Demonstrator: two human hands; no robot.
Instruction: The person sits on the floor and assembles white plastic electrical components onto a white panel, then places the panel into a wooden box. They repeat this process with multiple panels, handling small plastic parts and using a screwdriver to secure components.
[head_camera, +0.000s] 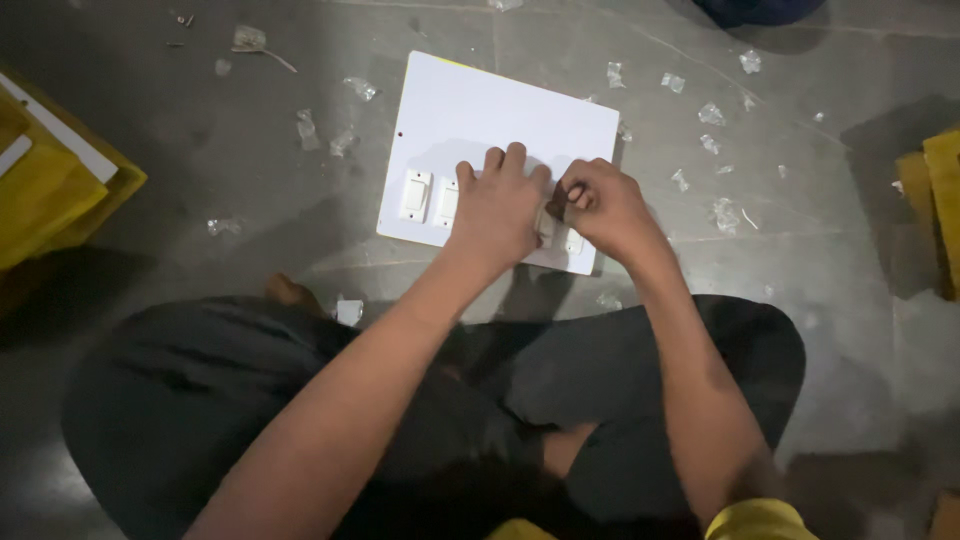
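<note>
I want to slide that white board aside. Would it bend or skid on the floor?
The board lies flat with straight edges, so it is probably stiff. The floor looks smooth, so it may skid easily, though the left hand pressing on it likely pins it. The switches along one edge may make that side heavier.

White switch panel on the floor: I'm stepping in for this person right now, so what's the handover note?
Left hand lies flat on the white switch panel, pressing it to the grey floor.
Right hand is closed at the panel's lower right edge; what it pinches is hidden.
Done: rocker switches sit along the lower edge.
Left: the spot under the hands cannot be judged.
Clear plastic scraps lie scattered around.
</note>
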